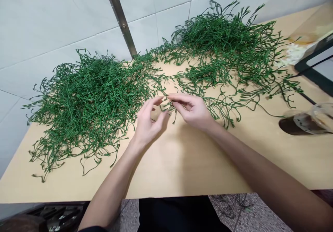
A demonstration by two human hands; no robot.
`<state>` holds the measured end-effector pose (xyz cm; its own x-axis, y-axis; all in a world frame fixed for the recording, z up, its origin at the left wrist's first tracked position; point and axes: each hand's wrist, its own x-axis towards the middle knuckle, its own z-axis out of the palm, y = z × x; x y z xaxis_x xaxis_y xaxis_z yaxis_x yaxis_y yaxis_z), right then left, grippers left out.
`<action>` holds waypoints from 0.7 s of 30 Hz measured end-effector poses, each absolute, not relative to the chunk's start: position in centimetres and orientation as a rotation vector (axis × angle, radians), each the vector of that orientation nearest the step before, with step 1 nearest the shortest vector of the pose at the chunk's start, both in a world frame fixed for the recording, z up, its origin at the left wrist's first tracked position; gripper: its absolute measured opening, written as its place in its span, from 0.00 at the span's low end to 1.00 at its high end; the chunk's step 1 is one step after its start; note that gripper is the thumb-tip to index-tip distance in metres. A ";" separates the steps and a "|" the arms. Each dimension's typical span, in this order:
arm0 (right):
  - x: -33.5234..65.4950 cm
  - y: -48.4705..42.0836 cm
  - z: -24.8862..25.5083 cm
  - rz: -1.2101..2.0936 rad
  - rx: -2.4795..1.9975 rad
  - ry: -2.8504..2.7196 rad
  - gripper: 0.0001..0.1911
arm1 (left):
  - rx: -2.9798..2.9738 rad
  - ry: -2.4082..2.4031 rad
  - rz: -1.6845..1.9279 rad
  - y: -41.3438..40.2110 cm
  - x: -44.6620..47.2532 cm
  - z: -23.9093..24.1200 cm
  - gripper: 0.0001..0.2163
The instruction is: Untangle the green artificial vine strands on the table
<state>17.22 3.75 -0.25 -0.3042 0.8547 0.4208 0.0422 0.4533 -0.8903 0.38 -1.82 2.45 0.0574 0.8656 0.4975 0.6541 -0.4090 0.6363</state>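
Observation:
My right hand (193, 110) pinches a thin green artificial stem (173, 118) between thumb and fingertips, just above the middle of the table. Facing it, my left hand (148, 121) is open, its thumb and fingers apart close to the stem's tip. To the left lies a large tangled pile of green artificial stems (88, 93) with small forked ends. Another heap of the same stems (218, 34) spreads at the back right, with loose strands trailing toward my right hand. My fingers partly hide the held stem.
The light wooden table (161, 169) stands against a white tiled wall (62, 17) with a metal strip (121, 20). On the right are a lidded plastic cup (301, 123) of dark drink, a black-framed object (316, 67) and small white pieces (293, 54).

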 end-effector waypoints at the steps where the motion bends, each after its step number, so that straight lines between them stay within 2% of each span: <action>1: 17.1 3.6 -0.1 1.030 -0.786 -1.671 0.14 | 2.065 1.491 1.247 -1.8 0.5 2.4 0.16; 3: 17.0 3.4 0.1 1.105 -0.782 -1.621 0.12 | 2.012 1.435 1.221 -1.7 0.5 2.2 0.15; 7: 17.0 3.2 0.5 1.221 -0.780 -1.512 0.11 | 1.796 1.383 1.282 -1.6 0.7 1.9 0.04; 12: 17.4 3.2 1.2 1.343 -0.799 -1.481 0.11 | 1.381 1.352 1.248 -1.7 1.2 2.3 0.08; 17: 17.2 3.1 1.4 1.336 -0.780 -1.462 0.12 | 1.237 1.328 1.223 -1.6 1.4 2.4 0.13; 21: 17.0 3.0 1.0 1.377 -0.750 -1.450 0.16 | 1.261 1.348 1.221 -1.6 1.2 2.3 0.09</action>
<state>16.99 3.02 1.01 -0.3464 0.9105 0.2257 -0.1785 0.1723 -0.9687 1.22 -1.57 2.31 -0.0799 0.9967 0.0148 0.1137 -0.0056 0.9935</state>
